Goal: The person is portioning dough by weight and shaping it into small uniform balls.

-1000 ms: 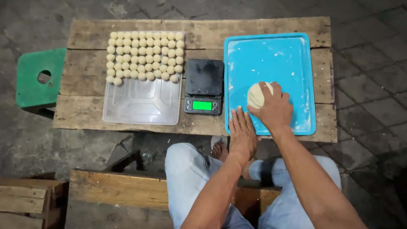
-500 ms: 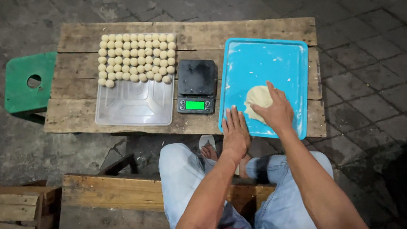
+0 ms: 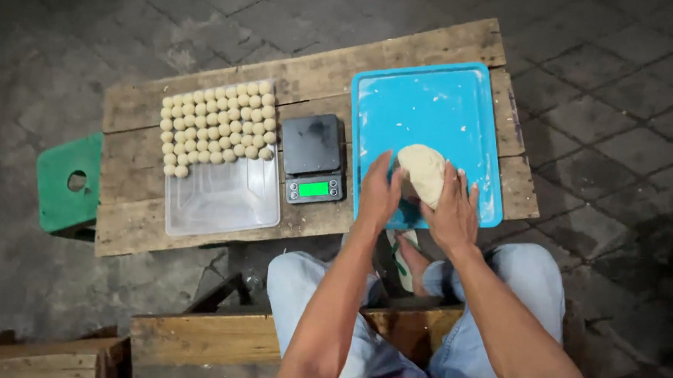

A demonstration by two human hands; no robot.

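I see two bare hands cupping one pale, smooth dough lump on a flour-dusted blue plastic tray. My left hand presses its nine o'clock side, my right hand its four o'clock side, fingers loosely curved around it, not closed. At the tray's nine o'clock sits one black digital scale, then one clear tray holding many small dough balls, too small to count exactly. The lump's lower edge is hidden.
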